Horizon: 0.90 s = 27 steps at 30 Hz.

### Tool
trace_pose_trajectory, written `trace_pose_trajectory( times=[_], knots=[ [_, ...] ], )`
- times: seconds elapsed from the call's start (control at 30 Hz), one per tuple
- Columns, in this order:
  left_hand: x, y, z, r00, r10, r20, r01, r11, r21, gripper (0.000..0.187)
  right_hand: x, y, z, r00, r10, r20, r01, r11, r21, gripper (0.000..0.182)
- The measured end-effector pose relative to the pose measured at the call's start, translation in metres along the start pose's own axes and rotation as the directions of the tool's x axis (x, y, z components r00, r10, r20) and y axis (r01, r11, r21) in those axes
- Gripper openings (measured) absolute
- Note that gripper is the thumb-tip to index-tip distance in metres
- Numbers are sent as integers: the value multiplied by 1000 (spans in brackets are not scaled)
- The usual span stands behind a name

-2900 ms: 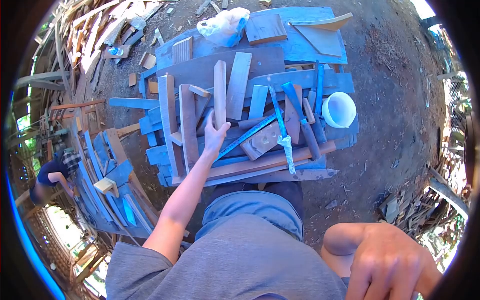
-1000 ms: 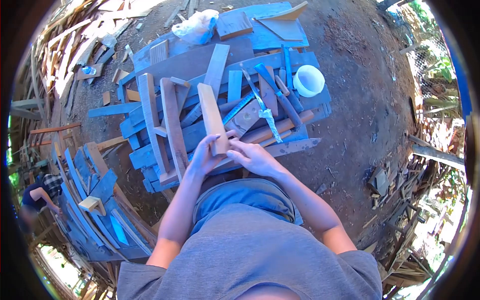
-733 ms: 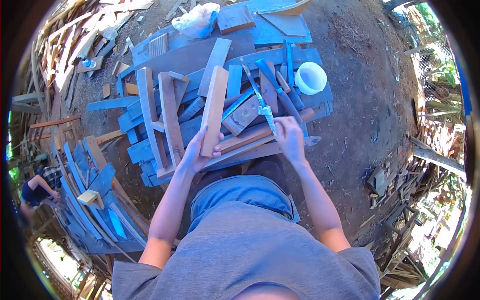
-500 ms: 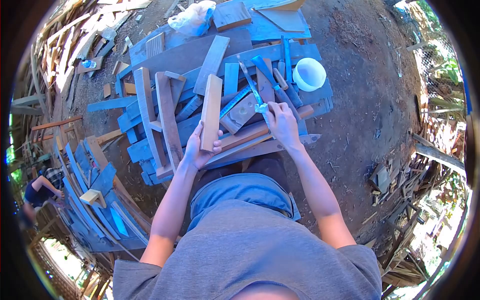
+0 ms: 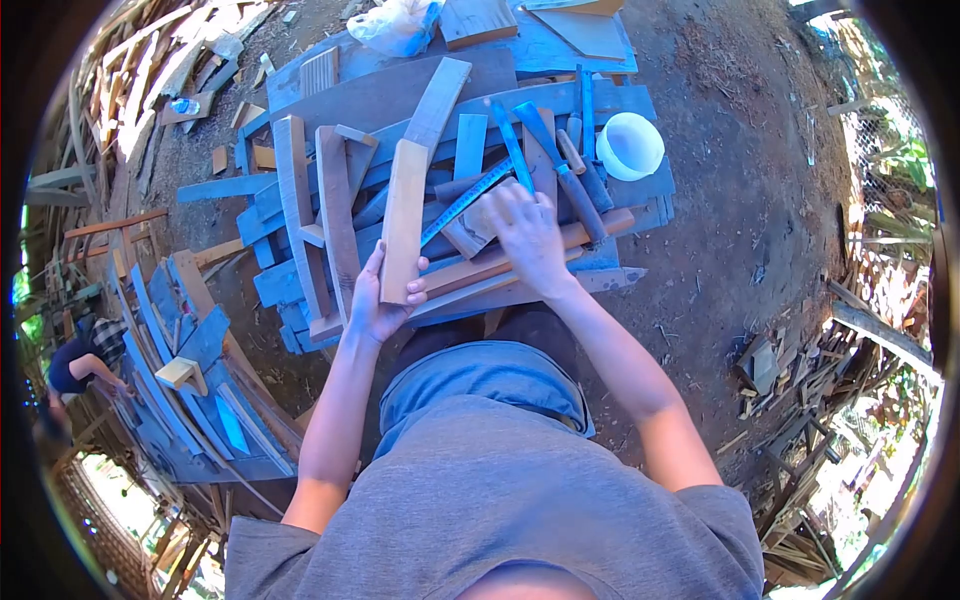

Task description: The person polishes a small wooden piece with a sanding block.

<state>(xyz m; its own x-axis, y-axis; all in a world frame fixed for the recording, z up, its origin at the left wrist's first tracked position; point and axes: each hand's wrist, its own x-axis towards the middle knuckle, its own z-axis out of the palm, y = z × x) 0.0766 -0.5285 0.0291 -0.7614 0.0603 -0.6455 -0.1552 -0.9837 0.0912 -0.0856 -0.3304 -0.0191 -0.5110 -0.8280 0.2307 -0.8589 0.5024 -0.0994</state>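
Note:
My left hand (image 5: 385, 295) grips the lower end of a pale wooden block (image 5: 403, 215), fingers wrapped round its sides. The block points away from me over the pile of boards. My right hand (image 5: 530, 240) is over the middle of the pile, back of the hand up and fingers blurred by motion. Just beyond its fingertips lies a slim blue tool (image 5: 513, 145), its near end hidden by the hand. A blue strip with measuring marks (image 5: 465, 205) runs between the block and my right hand. Beside it lies a long tool with a dark handle (image 5: 580, 205).
A white bucket (image 5: 630, 147) stands at the pile's right edge. Beyond are a plastic bag (image 5: 395, 25) and a thick wood piece (image 5: 478, 22). Dark curved boards (image 5: 340, 225) lie left of the block. Another person (image 5: 85, 365) is by a second wood stack (image 5: 185, 400) at left.
My right hand has moved left and its fingers now reach over the pile; the light-blue bit at its fingertips no longer shows. The block in my left hand has shifted slightly left.

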Motion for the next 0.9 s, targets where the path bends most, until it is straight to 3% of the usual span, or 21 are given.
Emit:
trace_pose_trajectory(
  times=[0.07,0.17,0.2,0.3,0.4,0.47,0.57,0.63,0.67,0.73,0.8,0.87,0.9],
  knots=[
    [-10,2,0,1000,24,1,-24,1000,14,46,9,-2,20,997,-59,-49,62,997,47,41],
    [-31,10,-2,996,92,21,-93,995,31,46,26,4,41,943,-266,198,252,963,94,31],
    [-38,11,-2,992,126,18,-126,992,31,47,30,9,40,940,-300,163,272,947,173,26],
    [-60,15,2,980,199,6,-199,979,50,48,33,-2,24,954,-263,142,241,958,156,25],
    [-78,14,-4,969,249,5,-249,967,55,50,46,-40,7,931,-241,273,189,961,202,27],
    [-87,13,-1,956,293,-1,-293,955,54,50,60,-76,16,970,-241,29,233,959,162,23],
    [-96,14,2,948,317,-7,-314,942,120,51,85,-110,48,951,-258,169,222,953,204,37],
    [-97,15,0,951,310,-9,-305,942,141,50,90,-120,74,959,-268,86,246,947,204,38],
    [-97,14,-1,953,302,-18,-296,943,153,50,87,-122,84,959,-283,13,275,939,205,39],
    [-94,13,-3,961,275,-17,-269,951,155,50,82,-116,79,965,-261,10,246,923,296,43],
    [-89,10,-6,967,256,-13,-251,957,146,50,76,-101,66,981,-177,-74,188,803,565,44],
    [-83,9,-8,976,216,-11,-213,967,138,49,64,-76,52,985,-128,-116,169,853,494,46],
    [-81,9,-9,977,214,-11,-210,969,132,49,57,-63,51,999,-13,-41,30,890,454,45]
  ],
)
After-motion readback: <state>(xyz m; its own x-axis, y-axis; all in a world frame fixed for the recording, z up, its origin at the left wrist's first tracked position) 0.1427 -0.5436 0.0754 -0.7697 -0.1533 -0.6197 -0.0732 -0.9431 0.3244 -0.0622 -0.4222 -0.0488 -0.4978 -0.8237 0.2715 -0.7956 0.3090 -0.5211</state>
